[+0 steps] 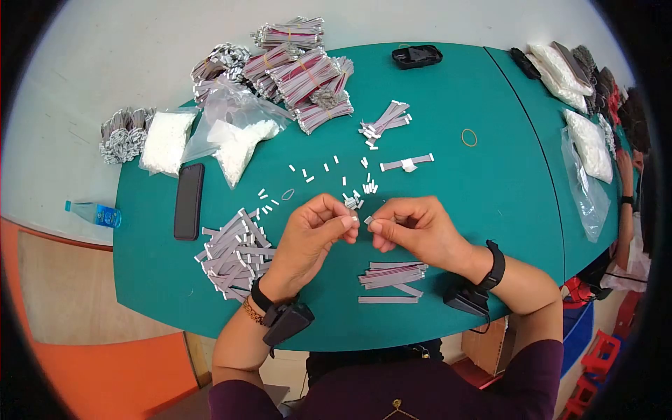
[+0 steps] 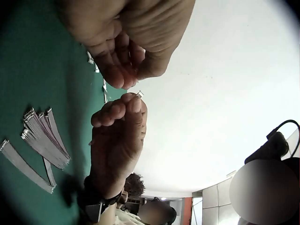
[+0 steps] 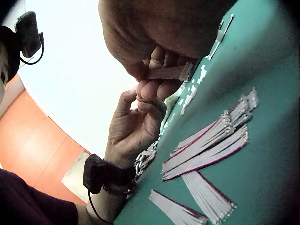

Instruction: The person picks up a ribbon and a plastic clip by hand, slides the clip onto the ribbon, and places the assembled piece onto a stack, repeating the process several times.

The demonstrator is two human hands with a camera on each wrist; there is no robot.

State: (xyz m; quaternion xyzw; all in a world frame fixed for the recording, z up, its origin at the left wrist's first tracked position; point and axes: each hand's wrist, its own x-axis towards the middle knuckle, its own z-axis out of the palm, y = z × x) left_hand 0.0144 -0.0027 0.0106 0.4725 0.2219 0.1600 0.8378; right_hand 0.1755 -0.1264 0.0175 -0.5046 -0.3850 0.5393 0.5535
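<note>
My right hand (image 1: 420, 227) pinches a short grey flat ribbon cable (image 3: 166, 72) between thumb and fingers. The cable lies along the curled fingers, and its white end (image 2: 139, 94) pokes out past the thumb tip. Facing it, my left hand (image 1: 315, 234) pinches a small white connector piece (image 1: 355, 218), mostly covered by the fingertips. Both hands' fingertips are close together above the table. Just beyond them, a small heap of white connector pieces (image 1: 352, 201) lies on the green tabletop. Several ribbon cables (image 1: 392, 275) lie side by side below the right hand.
A loose pile of ribbon cables (image 1: 234, 255) lies left of the left hand. Further back are a black phone (image 1: 188, 201), bags of white pieces (image 1: 168, 142) and bundled cables (image 1: 304, 77). One cable (image 1: 392, 165) and a rubber band (image 1: 469, 137) lie beyond the right hand.
</note>
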